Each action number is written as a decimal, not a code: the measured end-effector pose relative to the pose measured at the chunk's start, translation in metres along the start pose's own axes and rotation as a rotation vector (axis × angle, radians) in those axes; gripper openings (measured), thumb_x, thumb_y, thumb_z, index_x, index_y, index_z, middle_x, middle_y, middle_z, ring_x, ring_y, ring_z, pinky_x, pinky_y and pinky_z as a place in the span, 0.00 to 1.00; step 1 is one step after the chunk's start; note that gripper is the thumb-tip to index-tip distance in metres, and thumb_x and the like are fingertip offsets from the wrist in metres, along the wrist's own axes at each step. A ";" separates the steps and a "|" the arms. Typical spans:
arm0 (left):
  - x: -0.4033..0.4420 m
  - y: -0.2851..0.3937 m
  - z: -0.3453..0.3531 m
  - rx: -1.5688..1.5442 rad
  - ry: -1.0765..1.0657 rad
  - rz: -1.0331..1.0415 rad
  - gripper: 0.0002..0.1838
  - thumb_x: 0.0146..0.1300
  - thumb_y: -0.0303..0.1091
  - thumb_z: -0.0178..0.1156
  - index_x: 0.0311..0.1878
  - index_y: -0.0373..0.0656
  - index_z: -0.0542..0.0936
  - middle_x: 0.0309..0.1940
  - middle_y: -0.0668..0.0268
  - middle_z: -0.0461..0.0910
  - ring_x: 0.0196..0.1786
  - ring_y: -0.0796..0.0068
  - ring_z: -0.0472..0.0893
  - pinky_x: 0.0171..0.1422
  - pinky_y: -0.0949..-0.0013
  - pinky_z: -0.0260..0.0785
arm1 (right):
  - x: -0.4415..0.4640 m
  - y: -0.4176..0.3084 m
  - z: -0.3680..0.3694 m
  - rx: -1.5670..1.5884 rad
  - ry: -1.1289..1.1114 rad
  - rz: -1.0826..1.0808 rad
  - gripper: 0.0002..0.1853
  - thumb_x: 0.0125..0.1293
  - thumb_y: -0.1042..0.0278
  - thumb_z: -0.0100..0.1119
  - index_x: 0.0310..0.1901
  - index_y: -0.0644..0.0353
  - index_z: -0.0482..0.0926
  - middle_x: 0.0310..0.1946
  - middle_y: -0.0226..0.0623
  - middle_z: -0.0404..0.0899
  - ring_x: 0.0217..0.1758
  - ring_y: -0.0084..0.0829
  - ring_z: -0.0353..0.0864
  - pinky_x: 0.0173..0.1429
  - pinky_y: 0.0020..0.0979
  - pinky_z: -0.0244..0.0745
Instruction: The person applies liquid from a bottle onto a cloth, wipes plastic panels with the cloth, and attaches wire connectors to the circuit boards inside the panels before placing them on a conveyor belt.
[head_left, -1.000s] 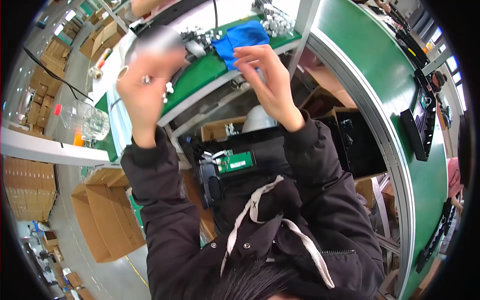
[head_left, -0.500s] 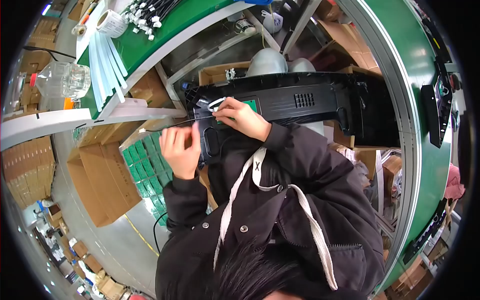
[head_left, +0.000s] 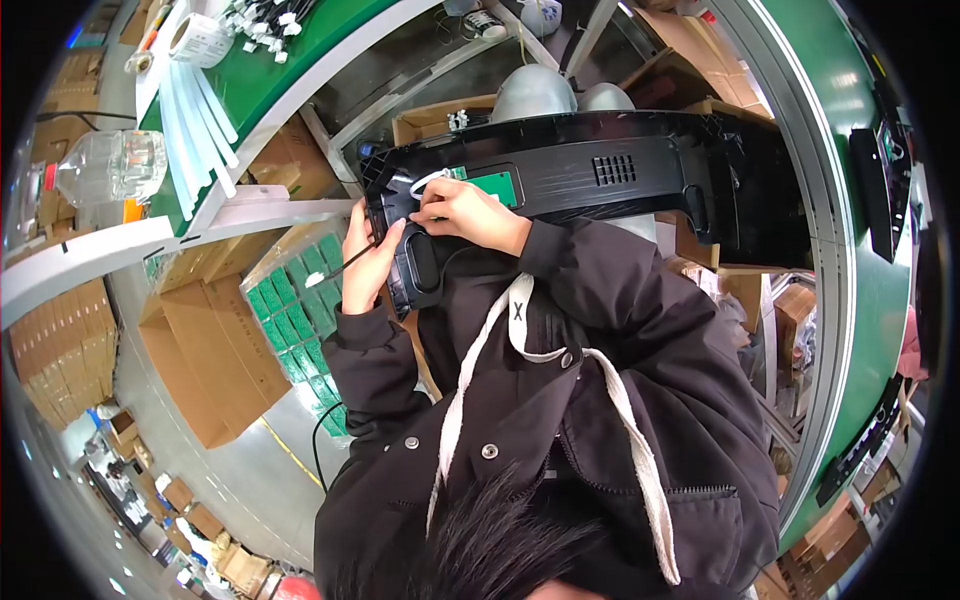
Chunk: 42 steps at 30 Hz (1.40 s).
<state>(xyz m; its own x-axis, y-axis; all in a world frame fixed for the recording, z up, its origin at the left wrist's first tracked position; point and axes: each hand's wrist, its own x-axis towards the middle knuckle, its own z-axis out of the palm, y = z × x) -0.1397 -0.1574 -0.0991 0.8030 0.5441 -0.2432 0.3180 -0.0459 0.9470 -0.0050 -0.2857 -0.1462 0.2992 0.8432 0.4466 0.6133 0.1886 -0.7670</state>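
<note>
A long black plastic housing (head_left: 560, 160) lies across my lap, with a slotted vent and a green circuit board (head_left: 495, 187) set in it. My left hand (head_left: 370, 255) is closed around the housing's left end, its thumb on the near face and its fingers behind the edge. A thin black cable (head_left: 352, 262) passes by that thumb, its white connector (head_left: 315, 279) hanging free to the left. My right hand (head_left: 465, 215) is over the housing beside the board, fingertips pinched at the cable's other end; the exact grip is partly hidden. Just above these fingers is a white wire loop (head_left: 428, 182).
A green bench (head_left: 285, 75) at upper left holds pale strips (head_left: 195, 120), a label roll (head_left: 198, 40) and bundled cables. A clear bottle (head_left: 110, 168) is nearby. Cardboard boxes (head_left: 215, 360) stand at left, next to green packs (head_left: 300, 310). Another green bench (head_left: 815, 400) runs along the right.
My left hand, open in the air before, has moved up and right to the housing's left end. The cable's free end has swung right and down. The view has shifted slightly.
</note>
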 end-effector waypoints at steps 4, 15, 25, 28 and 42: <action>0.001 0.005 0.006 0.367 0.140 0.069 0.20 0.55 0.27 0.62 0.51 0.38 0.70 0.39 0.61 0.79 0.39 0.73 0.78 0.46 0.70 0.69 | -0.002 0.004 0.003 -0.033 0.004 -0.032 0.09 0.48 0.73 0.65 0.34 0.61 0.81 0.30 0.34 0.72 0.36 0.35 0.75 0.41 0.34 0.71; 0.012 -0.005 -0.001 0.398 0.168 0.083 0.16 0.52 0.28 0.63 0.44 0.40 0.73 0.32 0.57 0.81 0.36 0.65 0.82 0.41 0.67 0.70 | 0.001 0.008 0.007 -0.028 0.049 -0.051 0.07 0.51 0.71 0.64 0.33 0.60 0.81 0.31 0.34 0.73 0.36 0.35 0.75 0.41 0.33 0.71; 0.020 -0.007 -0.004 0.413 0.133 0.073 0.19 0.50 0.29 0.64 0.46 0.39 0.73 0.34 0.56 0.81 0.36 0.65 0.82 0.42 0.66 0.70 | 0.000 0.011 0.006 -0.047 0.038 -0.087 0.08 0.50 0.70 0.64 0.33 0.62 0.80 0.31 0.35 0.72 0.37 0.36 0.75 0.41 0.34 0.72; 0.019 0.001 -0.001 0.468 0.137 0.047 0.23 0.48 0.29 0.66 0.49 0.38 0.72 0.34 0.55 0.81 0.36 0.66 0.81 0.42 0.67 0.70 | 0.001 0.011 0.005 -0.063 0.037 -0.102 0.08 0.49 0.70 0.63 0.31 0.63 0.78 0.30 0.35 0.71 0.36 0.37 0.74 0.41 0.34 0.71; 0.019 0.027 0.013 0.637 0.220 -0.031 0.34 0.40 0.25 0.71 0.55 0.35 0.69 0.32 0.53 0.80 0.34 0.72 0.79 0.40 0.71 0.71 | 0.012 0.010 -0.009 -0.092 -0.010 -0.222 0.10 0.41 0.72 0.59 0.21 0.63 0.67 0.24 0.36 0.65 0.33 0.38 0.71 0.36 0.37 0.69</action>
<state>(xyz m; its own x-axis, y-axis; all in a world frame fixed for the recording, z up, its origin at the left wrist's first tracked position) -0.1093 -0.1596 -0.0813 0.6891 0.7078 -0.1557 0.6284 -0.4765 0.6149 0.0115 -0.2784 -0.1446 0.1429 0.7909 0.5950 0.7272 0.3240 -0.6052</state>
